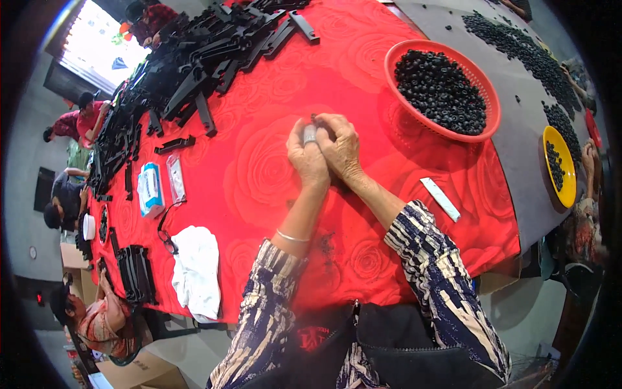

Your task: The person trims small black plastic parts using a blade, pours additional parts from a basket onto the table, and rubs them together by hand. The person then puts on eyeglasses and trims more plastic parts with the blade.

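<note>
My left hand [305, 154] and my right hand [341, 146] meet above the middle of the red rose-patterned cloth [262, 168]. Both are closed, fingers bent and pressed together. A tiny dark bit [314, 118] shows at the fingertips, too small to name and mostly hidden by the fingers. Around a digit between the hands sits a grey wrap [310, 135]. To the right of my hands stands a red plastic basket [494, 107], filled with small black ring-shaped parts [440, 91].
Long black plastic parts [194, 78] lie heaped at far left. Nearer are a tissue pack [151, 189], glasses [167, 240], a white cloth [196, 272] and a pale strip [440, 199]. At right, a yellow plate [567, 194] holds black parts. Other people sit around the table.
</note>
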`<control>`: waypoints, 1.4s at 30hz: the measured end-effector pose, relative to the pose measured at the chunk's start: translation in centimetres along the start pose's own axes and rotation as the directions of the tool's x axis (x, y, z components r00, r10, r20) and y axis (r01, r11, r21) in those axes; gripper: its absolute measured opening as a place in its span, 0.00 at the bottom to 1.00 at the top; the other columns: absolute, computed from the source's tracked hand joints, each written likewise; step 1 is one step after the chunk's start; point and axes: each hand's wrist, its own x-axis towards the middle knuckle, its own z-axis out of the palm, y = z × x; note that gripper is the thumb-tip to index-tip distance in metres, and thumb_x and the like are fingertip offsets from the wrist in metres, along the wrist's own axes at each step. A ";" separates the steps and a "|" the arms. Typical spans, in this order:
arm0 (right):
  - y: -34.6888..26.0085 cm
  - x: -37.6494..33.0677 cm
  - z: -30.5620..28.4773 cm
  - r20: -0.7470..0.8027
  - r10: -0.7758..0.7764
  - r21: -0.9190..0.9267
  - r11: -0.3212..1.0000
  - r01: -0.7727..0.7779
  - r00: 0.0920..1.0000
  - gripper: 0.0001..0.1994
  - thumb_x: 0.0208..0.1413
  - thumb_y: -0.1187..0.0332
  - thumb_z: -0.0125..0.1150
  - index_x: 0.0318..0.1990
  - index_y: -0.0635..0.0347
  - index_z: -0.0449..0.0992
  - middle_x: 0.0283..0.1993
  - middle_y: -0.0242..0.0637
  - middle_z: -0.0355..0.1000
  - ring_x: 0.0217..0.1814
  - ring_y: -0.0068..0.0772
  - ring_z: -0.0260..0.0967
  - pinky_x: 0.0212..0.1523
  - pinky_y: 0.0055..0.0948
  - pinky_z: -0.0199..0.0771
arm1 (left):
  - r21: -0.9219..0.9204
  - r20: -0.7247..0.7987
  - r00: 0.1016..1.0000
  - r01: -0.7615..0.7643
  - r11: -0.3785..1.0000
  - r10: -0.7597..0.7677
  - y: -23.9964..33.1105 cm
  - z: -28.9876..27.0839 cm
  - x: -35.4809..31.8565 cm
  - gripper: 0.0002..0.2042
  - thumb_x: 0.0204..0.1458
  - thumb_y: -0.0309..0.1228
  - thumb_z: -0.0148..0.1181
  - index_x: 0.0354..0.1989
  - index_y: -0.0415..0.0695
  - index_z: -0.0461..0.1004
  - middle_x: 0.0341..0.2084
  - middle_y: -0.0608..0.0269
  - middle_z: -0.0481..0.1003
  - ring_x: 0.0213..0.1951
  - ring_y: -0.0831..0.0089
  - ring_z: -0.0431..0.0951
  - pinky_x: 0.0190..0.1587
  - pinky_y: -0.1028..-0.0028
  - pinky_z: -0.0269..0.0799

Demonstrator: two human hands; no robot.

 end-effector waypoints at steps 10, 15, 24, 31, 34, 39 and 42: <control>-1.6 -0.3 -2.1 0.205 -0.091 -0.491 0.852 0.182 0.975 0.20 0.42 0.64 0.52 0.47 0.48 0.71 0.52 0.34 0.67 0.56 0.39 0.59 0.52 0.46 0.50 | -0.180 0.227 0.928 0.337 0.924 -0.294 3.8 -0.1 -1.0 0.19 0.52 0.21 0.44 0.55 0.33 0.58 0.44 0.57 0.66 0.44 0.71 0.68 0.48 0.75 0.65; -4.3 4.8 -9.8 0.128 -0.301 -0.509 0.797 0.324 0.945 0.15 0.43 0.65 0.54 0.42 0.51 0.73 0.48 0.37 0.68 0.52 0.37 0.63 0.49 0.39 0.60 | 0.162 0.166 0.975 0.121 0.979 -0.148 3.4 -1.9 -0.5 0.24 0.51 0.29 0.53 0.55 0.31 0.57 0.47 0.53 0.64 0.48 0.68 0.66 0.51 0.73 0.61; 0.4 11.4 -23.6 0.297 0.349 -0.891 0.436 0.127 0.889 0.14 0.52 0.58 0.44 0.39 0.56 0.70 0.43 0.48 0.70 0.47 0.52 0.67 0.45 0.49 0.66 | 0.237 0.799 0.585 -0.517 0.823 0.138 12.1 9.2 -4.2 0.20 0.46 0.32 0.57 0.45 0.33 0.66 0.39 0.47 0.71 0.41 0.60 0.72 0.45 0.67 0.67; 0.9 10.7 -22.5 0.270 0.545 -0.892 0.452 -0.007 0.794 0.19 0.53 0.56 0.40 0.44 0.58 0.69 0.47 0.52 0.68 0.51 0.55 0.65 0.50 0.48 0.64 | 0.379 0.898 0.255 -0.862 0.337 -0.360 9.7 18.9 -3.1 0.20 0.41 0.39 0.57 0.35 0.33 0.72 0.33 0.40 0.73 0.38 0.50 0.74 0.41 0.61 0.70; 3.2 10.6 -23.2 0.186 0.532 -0.882 0.461 -0.099 0.826 0.19 0.53 0.56 0.40 0.44 0.58 0.70 0.48 0.52 0.68 0.49 0.57 0.65 0.48 0.51 0.65 | 0.241 0.918 0.139 -0.939 0.245 -0.371 8.1 20.5 -3.4 0.17 0.41 0.38 0.56 0.31 0.33 0.73 0.31 0.41 0.74 0.36 0.53 0.76 0.41 0.60 0.71; 6.4 12.4 -21.8 0.284 0.394 -0.873 0.484 0.066 0.874 0.20 0.54 0.54 0.40 0.44 0.57 0.71 0.44 0.52 0.69 0.47 0.62 0.65 0.45 0.52 0.67 | 0.470 0.875 0.425 -0.860 0.197 -0.232 6.9 20.3 -4.3 0.15 0.46 0.33 0.48 0.38 0.38 0.73 0.40 0.47 0.72 0.45 0.48 0.71 0.46 0.58 0.69; 8.9 12.7 -21.7 0.379 0.219 -0.812 0.546 0.209 0.899 0.21 0.53 0.53 0.42 0.41 0.61 0.72 0.37 0.51 0.70 0.47 0.55 0.66 0.45 0.46 0.67 | 0.621 0.780 0.541 -0.610 0.492 -0.314 5.3 21.3 -3.7 0.18 0.49 0.34 0.46 0.47 0.39 0.68 0.47 0.43 0.65 0.51 0.44 0.62 0.53 0.54 0.60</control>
